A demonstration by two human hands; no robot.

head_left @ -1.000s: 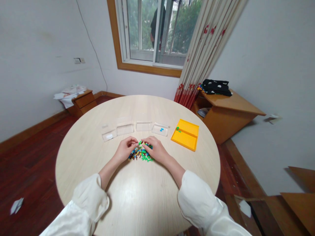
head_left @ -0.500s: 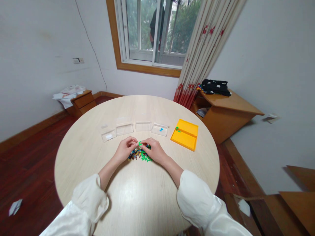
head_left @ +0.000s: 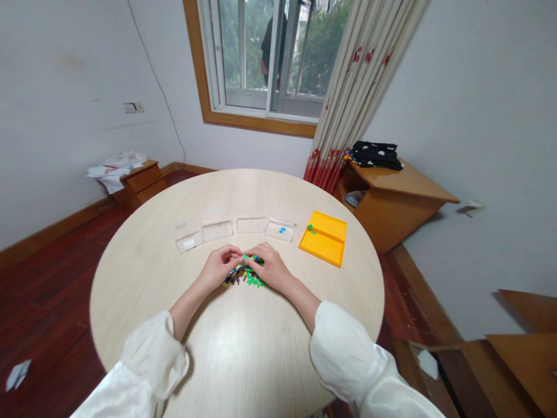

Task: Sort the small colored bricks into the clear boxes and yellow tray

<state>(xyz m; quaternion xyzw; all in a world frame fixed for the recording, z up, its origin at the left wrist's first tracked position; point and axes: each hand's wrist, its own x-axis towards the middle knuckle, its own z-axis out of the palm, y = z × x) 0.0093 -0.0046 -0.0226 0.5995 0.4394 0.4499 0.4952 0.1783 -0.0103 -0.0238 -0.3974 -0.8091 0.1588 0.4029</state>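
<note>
A heap of small plastic building bricks [head_left: 255,281], mostly green with brown, blue and yellow among them, lies on the round table under my hands. My left hand [head_left: 217,268] is at the heap's left side, thumb and fingers pinched together; what they hold is too small to make out. Opposite it, my right hand [head_left: 270,267] has its thumb and fingertips closed around a green brick [head_left: 247,256]. The two hands' fingertips nearly meet above the heap, and the palms hide part of it.
Beyond the hands stand several clear plastic boxes; the rightmost box [head_left: 287,238] holds blue bricks, and the leftmost box [head_left: 179,248] a white piece. An open yellow case [head_left: 324,260] with a few green bricks lies to the right on the pale table [head_left: 243,348].
The view has shifted slightly, so the scene sits a little further left. My hands stay over the heap, with small finger movements around the green brick.
</note>
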